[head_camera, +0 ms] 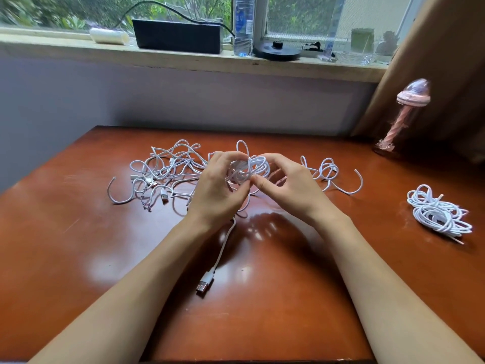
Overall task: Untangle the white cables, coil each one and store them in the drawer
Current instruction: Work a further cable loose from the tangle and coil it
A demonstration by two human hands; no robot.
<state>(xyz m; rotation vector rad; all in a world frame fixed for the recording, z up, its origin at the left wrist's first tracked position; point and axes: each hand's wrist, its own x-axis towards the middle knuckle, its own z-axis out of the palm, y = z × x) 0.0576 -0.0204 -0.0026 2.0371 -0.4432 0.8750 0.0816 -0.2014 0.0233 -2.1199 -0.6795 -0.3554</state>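
Head-worn view, forward and down, close over table (78,232).

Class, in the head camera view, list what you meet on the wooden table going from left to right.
tangled pile of white cables → left hand → half-wound coil held by both hands → right hand → small loose cable → coiled cable bundle

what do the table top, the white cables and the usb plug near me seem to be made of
The table top looks like reddish-brown wood or veneer under a glossy lacquer; it mirrors the window light. The white cables likely have a soft plastic or rubber jacket, matte, bending in loose loops. The USB plug shows a shiny metal shell on a white plastic housing, by its look.
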